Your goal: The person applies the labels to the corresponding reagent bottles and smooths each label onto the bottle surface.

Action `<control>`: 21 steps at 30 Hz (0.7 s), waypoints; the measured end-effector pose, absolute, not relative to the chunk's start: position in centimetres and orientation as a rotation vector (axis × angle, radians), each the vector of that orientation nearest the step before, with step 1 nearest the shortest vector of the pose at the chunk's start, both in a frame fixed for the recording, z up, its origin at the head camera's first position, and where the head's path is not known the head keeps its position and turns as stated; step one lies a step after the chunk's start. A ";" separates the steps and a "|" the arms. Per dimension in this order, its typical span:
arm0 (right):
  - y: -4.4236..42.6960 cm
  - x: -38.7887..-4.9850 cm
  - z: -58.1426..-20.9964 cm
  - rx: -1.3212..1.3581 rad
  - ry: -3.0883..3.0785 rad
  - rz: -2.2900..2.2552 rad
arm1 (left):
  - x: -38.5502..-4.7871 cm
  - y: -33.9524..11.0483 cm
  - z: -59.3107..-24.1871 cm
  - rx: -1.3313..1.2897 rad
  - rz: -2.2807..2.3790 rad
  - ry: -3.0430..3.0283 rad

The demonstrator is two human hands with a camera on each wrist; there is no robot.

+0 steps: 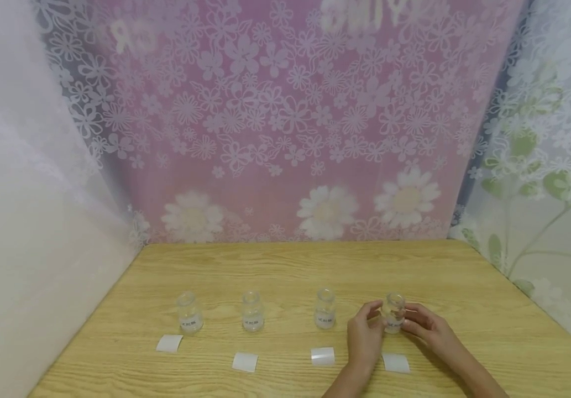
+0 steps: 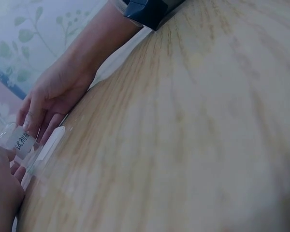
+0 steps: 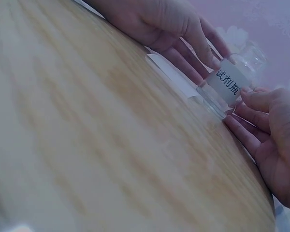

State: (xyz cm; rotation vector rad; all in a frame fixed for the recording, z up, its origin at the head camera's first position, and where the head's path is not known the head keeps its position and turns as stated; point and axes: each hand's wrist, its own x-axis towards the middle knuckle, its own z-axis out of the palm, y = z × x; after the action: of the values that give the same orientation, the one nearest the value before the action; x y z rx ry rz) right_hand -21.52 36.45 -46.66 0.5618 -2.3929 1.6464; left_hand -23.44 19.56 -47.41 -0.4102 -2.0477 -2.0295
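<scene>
A small clear glass reagent bottle [image 1: 394,312] stands upright on the table, with a white label [image 3: 226,82] in dark Chinese print on its front. My left hand [image 1: 366,336] holds it from the left and my right hand [image 1: 431,333] from the right. Both thumbs touch the label's side edges in the right wrist view, while the other fingers reach round the glass. In the left wrist view the right hand [image 2: 63,89] is beyond the bottle [image 2: 20,140], and my left hand [image 2: 5,181] partly covers it. A white paper piece [image 1: 396,362] lies just in front of the bottle.
Three more labelled bottles stand in a row to the left: the near one [image 1: 325,309], a middle one [image 1: 252,311] and the leftmost [image 1: 189,313]. White paper pieces [image 1: 322,356] lie in front of them. Patterned curtains [image 1: 285,138] border the wooden table [image 1: 285,265].
</scene>
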 end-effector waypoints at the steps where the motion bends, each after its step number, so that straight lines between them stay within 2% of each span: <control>1: 36.4 -21.5 -46.6 0.557 -2.391 1.657 | -23.5 19.5 -47.4 -0.415 -2.028 -2.044; 14: 35.9 -21.1 -45.6 0.437 -2.464 1.680 | -23.4 19.4 -46.8 -0.376 -2.109 -2.046; 21: 36.2 -21.1 -46.0 0.605 -2.374 1.692 | -23.1 19.4 -46.9 -0.391 -2.121 -1.998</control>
State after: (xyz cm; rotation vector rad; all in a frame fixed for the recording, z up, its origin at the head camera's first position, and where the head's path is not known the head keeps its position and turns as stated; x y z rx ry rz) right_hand -21.06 36.20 -45.96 0.6050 -2.3739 1.6920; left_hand -23.11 19.40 -46.93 -0.3906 -1.9981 -2.1211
